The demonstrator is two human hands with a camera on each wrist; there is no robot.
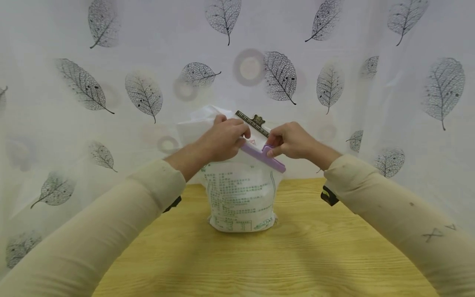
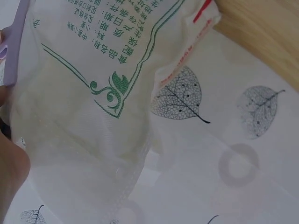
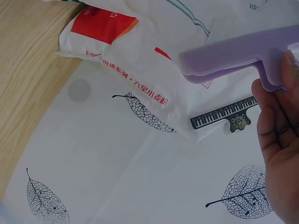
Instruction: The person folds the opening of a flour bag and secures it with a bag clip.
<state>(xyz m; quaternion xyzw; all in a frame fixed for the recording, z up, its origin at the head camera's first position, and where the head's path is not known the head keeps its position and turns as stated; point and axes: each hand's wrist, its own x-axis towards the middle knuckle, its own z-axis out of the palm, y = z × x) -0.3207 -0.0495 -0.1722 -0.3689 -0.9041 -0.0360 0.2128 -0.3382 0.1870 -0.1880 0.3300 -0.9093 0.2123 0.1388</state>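
Note:
A white bag of flour (image 1: 241, 194) with green print stands upright on the table, its top bunched and leaning. My right hand (image 1: 293, 141) pinches the grip tab of a purple bag clip (image 1: 261, 156), which slants across the bag's upper part. At the clip's free end, two bars show a narrow gap in the right wrist view. My left hand (image 1: 224, 138) holds the bag's top by the clip's upper left end; its fingertips are partly hidden. Higher up, a dark clip with a piano-key pattern (image 3: 224, 113) sits along the bag's top edge, close to my right fingers.
Yellow wood-grain table (image 1: 237, 268) lies under the bag. Behind it hangs a pale curtain (image 1: 148, 33) with dark leaf prints. Loose clear plastic at the bag's top spreads out behind my left hand.

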